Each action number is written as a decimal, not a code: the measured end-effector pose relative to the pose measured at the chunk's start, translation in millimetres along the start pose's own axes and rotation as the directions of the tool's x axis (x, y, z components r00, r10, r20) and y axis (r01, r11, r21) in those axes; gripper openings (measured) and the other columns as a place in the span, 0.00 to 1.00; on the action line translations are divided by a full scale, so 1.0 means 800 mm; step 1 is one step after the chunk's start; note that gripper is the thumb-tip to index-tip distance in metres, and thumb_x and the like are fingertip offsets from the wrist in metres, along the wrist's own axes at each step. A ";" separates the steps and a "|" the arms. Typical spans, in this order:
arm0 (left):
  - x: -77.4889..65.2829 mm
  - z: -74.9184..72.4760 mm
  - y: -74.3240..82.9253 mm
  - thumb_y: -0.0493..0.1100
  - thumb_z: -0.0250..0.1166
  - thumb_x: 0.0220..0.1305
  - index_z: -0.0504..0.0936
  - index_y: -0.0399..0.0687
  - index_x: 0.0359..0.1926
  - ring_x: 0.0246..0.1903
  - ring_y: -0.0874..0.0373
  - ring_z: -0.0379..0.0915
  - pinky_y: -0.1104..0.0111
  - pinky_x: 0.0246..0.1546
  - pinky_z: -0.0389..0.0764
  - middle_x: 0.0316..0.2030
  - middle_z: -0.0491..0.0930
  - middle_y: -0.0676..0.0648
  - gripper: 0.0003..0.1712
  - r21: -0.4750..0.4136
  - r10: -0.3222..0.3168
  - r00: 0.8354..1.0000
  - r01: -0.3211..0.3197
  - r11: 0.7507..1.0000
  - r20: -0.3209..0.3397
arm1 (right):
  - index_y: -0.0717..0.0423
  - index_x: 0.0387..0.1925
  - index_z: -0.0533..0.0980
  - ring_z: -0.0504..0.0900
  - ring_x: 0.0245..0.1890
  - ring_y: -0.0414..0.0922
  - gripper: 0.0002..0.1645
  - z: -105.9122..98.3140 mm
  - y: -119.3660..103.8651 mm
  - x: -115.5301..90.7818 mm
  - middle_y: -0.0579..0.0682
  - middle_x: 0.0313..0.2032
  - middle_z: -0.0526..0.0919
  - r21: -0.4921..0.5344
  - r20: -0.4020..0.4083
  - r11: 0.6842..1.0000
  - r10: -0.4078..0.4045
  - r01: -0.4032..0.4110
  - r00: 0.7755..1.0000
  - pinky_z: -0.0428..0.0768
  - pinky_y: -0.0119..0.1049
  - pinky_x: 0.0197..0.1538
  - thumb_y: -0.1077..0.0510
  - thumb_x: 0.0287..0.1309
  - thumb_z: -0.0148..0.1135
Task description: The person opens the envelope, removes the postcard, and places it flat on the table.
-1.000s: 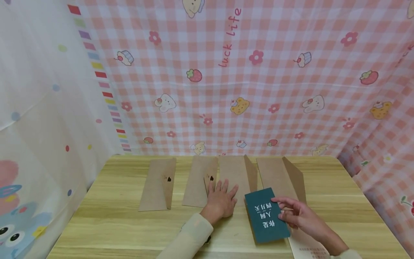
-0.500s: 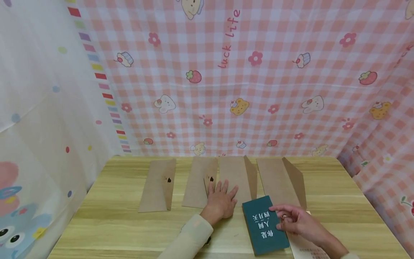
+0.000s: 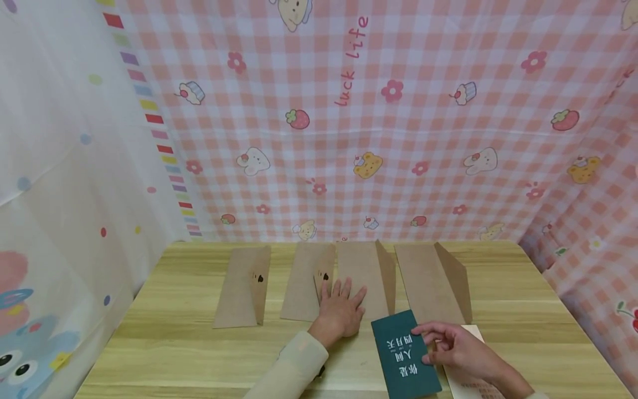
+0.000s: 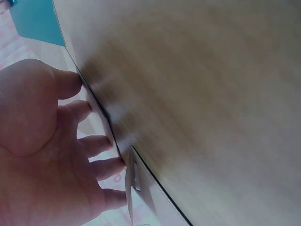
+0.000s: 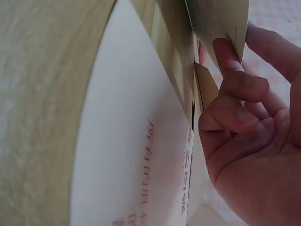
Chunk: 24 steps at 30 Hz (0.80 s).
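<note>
My right hand (image 3: 458, 349) pinches the right edge of a teal card (image 3: 406, 354) with white characters, held over the front of the table. In the right wrist view a fingertip and thumb of that hand (image 5: 263, 127) grip the card's pale back (image 5: 216, 23). Under and beside it lies a white card (image 3: 473, 332) with reddish print, partly covered by the hand. My left hand (image 3: 341, 310) rests with spread fingers on the lower part of a brown envelope (image 3: 361, 266) whose flap is unfolded; its fingertips also reach the edge of the neighbouring envelope (image 3: 304, 282).
Another brown envelope (image 3: 239, 291) with a dark mark on its folded flap lies at the left. At the right is an envelope (image 3: 423, 277) with its flap raised. Behind the wooden table (image 3: 169, 343) hangs a pink checked cloth (image 3: 319, 149).
The right hand has drawn the teal card toward the table's front edge and slightly left, baring more of the right envelope and white card. The left hand has stayed in place.
</note>
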<state>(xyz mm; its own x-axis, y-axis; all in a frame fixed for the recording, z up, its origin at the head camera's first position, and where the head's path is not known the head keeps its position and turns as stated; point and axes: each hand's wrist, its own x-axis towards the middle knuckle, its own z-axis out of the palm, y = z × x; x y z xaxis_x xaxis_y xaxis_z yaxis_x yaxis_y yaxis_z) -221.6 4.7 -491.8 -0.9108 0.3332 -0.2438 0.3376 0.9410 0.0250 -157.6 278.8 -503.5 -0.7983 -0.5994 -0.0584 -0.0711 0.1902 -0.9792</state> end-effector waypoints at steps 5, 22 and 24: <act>0.000 0.001 0.000 0.58 0.46 0.76 0.55 0.70 0.77 0.76 0.48 0.46 0.44 0.73 0.46 0.78 0.50 0.49 0.31 0.001 0.000 1.000 0.000 1.000 -0.004 | 0.72 0.58 0.71 0.73 0.27 0.33 0.25 -0.001 0.001 0.001 0.56 0.40 0.85 -0.021 0.005 1.000 0.020 -0.020 1.000 0.67 0.27 0.25 0.66 0.60 0.65; -0.001 0.000 0.000 0.58 0.45 0.76 0.55 0.70 0.77 0.76 0.47 0.47 0.44 0.73 0.47 0.78 0.51 0.49 0.31 0.010 0.001 1.000 -0.001 1.000 -0.019 | 0.73 0.56 0.72 0.79 0.35 0.32 0.18 -0.003 0.006 0.004 0.49 0.37 0.86 -0.112 0.104 0.989 -0.085 0.096 0.991 0.76 0.26 0.35 0.70 0.66 0.54; -0.001 0.000 0.000 0.58 0.45 0.76 0.55 0.70 0.77 0.76 0.47 0.47 0.44 0.73 0.47 0.78 0.51 0.49 0.31 0.009 0.001 1.000 -0.001 1.000 -0.017 | 0.73 0.55 0.72 0.80 0.35 0.31 0.18 -0.002 0.006 0.005 0.50 0.36 0.86 -0.118 0.106 0.987 -0.101 0.113 0.989 0.77 0.26 0.34 0.71 0.65 0.54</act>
<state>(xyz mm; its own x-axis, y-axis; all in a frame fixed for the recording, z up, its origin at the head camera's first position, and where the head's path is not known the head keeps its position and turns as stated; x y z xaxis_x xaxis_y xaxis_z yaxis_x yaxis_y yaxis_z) -220.7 4.1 -491.7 -0.9144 0.3349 -0.2275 0.3403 0.9402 0.0163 -162.1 278.9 -508.2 -0.7190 -0.6948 0.0201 -0.2308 0.2114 -0.9497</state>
